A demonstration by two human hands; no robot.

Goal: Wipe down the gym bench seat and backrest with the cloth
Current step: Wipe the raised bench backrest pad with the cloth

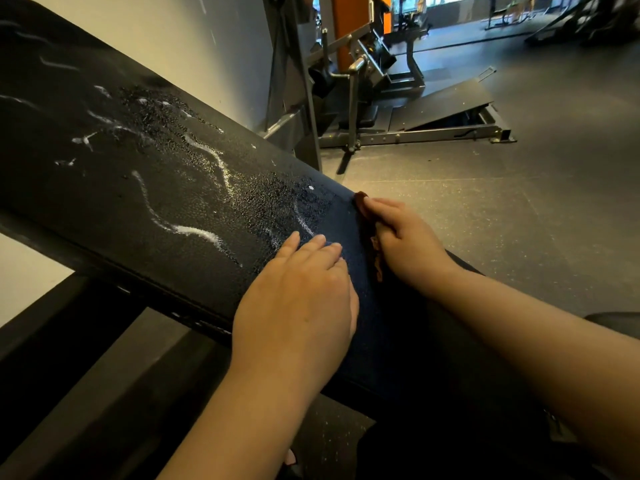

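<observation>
The dark blue cloth lies across the wet black bench pad; the left hand presses it, fingers straight. The right hand grips its bunched far edge with curled fingers.

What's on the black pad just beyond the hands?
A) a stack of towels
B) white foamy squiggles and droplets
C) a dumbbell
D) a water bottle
B: white foamy squiggles and wet droplets lie on the bench pad, ahead of the left hand, which rests flat on the dark cloth.
</observation>
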